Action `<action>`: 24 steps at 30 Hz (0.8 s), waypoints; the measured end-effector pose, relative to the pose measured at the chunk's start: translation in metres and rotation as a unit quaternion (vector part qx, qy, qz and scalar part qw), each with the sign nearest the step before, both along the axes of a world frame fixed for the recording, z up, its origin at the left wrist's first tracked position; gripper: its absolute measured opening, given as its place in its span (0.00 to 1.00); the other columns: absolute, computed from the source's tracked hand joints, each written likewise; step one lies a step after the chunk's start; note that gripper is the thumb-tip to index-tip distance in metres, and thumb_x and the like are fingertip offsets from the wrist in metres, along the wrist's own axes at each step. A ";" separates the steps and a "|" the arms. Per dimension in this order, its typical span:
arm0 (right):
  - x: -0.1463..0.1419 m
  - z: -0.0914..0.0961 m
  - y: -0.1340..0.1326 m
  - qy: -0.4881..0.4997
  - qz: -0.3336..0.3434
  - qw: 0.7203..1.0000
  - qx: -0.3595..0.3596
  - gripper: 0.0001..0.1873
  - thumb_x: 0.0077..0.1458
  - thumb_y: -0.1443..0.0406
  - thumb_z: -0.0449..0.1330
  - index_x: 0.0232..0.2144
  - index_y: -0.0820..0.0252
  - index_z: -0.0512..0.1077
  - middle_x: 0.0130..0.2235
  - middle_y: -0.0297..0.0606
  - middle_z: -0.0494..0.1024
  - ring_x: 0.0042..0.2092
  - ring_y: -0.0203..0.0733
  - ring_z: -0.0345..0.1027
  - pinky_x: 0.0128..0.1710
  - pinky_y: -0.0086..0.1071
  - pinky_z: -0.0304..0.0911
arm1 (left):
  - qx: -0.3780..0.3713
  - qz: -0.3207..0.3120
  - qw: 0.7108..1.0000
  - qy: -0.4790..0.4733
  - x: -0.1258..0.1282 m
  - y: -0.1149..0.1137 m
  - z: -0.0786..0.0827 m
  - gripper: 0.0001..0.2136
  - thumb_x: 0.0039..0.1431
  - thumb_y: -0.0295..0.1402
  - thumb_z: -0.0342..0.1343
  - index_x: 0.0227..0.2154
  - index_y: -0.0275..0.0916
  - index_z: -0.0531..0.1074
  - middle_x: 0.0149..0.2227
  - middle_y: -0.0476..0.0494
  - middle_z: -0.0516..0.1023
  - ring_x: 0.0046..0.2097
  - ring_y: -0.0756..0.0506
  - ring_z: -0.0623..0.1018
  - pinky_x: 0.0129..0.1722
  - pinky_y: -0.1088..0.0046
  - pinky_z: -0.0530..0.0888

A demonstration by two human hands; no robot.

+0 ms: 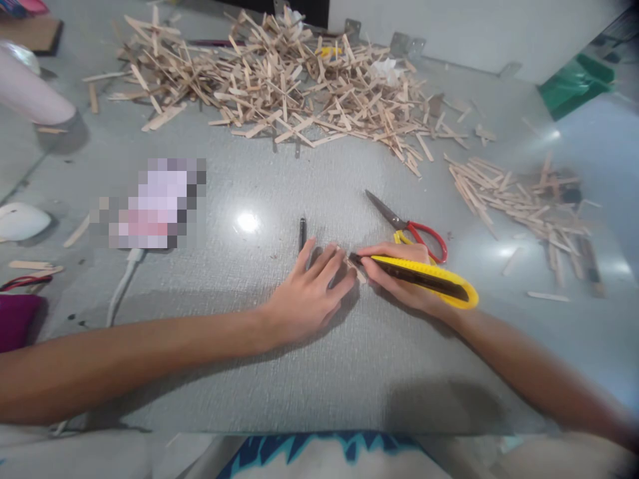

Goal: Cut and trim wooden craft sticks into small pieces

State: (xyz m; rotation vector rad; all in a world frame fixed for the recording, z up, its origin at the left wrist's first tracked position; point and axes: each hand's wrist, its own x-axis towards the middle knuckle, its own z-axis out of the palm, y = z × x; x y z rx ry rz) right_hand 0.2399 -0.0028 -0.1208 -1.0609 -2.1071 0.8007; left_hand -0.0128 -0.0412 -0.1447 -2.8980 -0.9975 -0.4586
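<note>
My left hand [309,289] lies flat on the grey table [279,372], fingers stretched out and pressing down a small wooden stick piece [355,269] that is mostly hidden under the fingertips. My right hand [399,276] is closed round a yellow and black utility knife [424,276]. The knife's tip points left and meets the wood right at my left fingertips. A black pen [302,233] lies just beyond my left hand.
Red and yellow scissors [409,229] lie behind my right hand. A big heap of wooden sticks [279,86] fills the far side, a smaller pile [524,199] sits at right. A white cable [122,283], a white object [20,221] and a magenta item [17,319] lie at left.
</note>
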 end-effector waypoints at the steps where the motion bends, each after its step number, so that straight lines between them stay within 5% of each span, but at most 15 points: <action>1: 0.000 0.000 0.000 0.002 0.002 1.000 0.002 0.08 0.73 0.61 0.65 0.46 0.55 0.84 0.39 0.36 0.89 0.34 0.41 0.82 0.39 0.35 0.76 | -0.003 -0.001 1.000 -0.001 0.000 0.000 0.000 0.24 0.68 0.28 0.62 0.65 0.28 0.71 0.66 0.18 0.75 0.71 0.23 0.74 0.73 0.31 0.65; 13: -0.004 0.012 -0.001 -0.005 0.011 1.000 0.009 0.06 0.72 0.65 0.64 0.45 0.56 0.83 0.37 0.36 0.88 0.34 0.40 0.81 0.37 0.33 0.76 | 0.015 0.000 1.000 0.009 0.000 0.001 -0.002 0.23 0.69 0.29 0.61 0.64 0.30 0.72 0.66 0.20 0.76 0.70 0.23 0.74 0.73 0.31 0.66; 24: -0.005 -0.010 0.001 0.004 0.015 1.000 0.025 0.07 0.74 0.62 0.61 0.41 0.48 0.79 0.34 0.34 0.84 0.30 0.44 0.76 0.30 0.40 0.73 | 0.059 -0.039 0.996 0.051 -0.002 0.006 -0.001 0.32 0.69 0.36 0.64 0.72 0.34 0.64 0.65 0.19 0.75 0.68 0.21 0.75 0.70 0.28 0.67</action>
